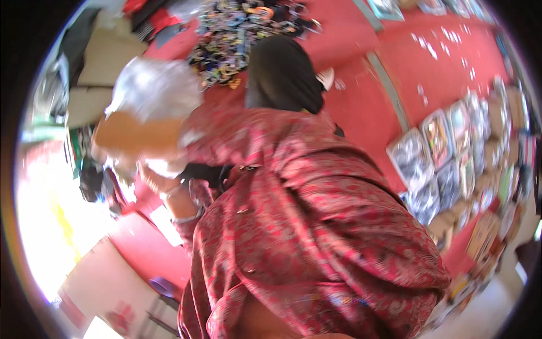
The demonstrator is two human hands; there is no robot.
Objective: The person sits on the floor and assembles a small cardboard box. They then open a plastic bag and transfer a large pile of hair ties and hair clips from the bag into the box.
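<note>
Both my arms, in red patterned sleeves, reach to the left side of the head view. My right hand point(110, 138) is smeared by motion, so its fingers cannot be made out. Just beyond that forearm is a clear, crumpled plastic bag point(155, 87), also blurred; whether I hold it cannot be told. Closer to me, my left hand point(158, 182) is beside something pale and whitish point(166, 167), too blurred to name. Its fingers are partly hidden. The red patterned cloth point(316, 226) of my clothing fills the middle, with a dark rounded shape point(285, 73) past it.
A heap of small multicoloured loops point(243, 34) lies on the red floor covering point(350, 45) at the far side. Clear-wrapped packs point(412, 161) line the right. Cardboard point(107, 62) stands far left, a white box with red marks point(107, 282) and a purple round object point(162, 286) near left.
</note>
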